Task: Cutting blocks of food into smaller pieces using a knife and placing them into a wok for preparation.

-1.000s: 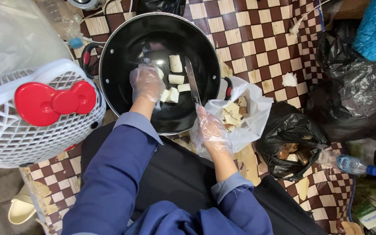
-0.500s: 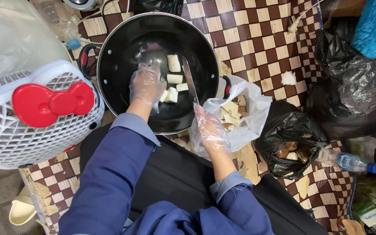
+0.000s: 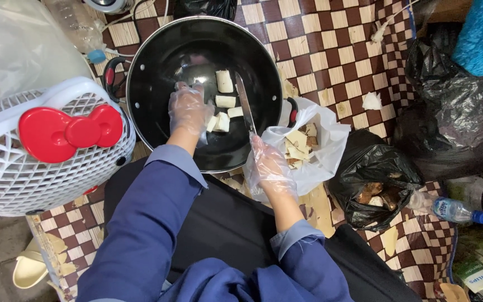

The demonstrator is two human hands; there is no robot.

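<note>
Pale cut chunks (image 3: pixel 222 106) lie inside the black pan (image 3: pixel 157 72), your gloved left hand (image 3: pixel 188 110) touching them with fingers loosely curled, your gloved right hand (image 3: pixel 269 168) gripping a knife (image 3: pixel 245 102) beside the white bag (image 3: pixel 322 162).

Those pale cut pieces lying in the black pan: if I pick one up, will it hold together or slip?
The pale pieces are blocky with clean cut faces, so probably firm enough to lift whole. The gloved left hand rests beside them; thin plastic gloves may make them slippery. They look small and likely light.

Gloved hands (image 3: pixel 190 111) over black wok (image 3: pixel 157 67)
</note>
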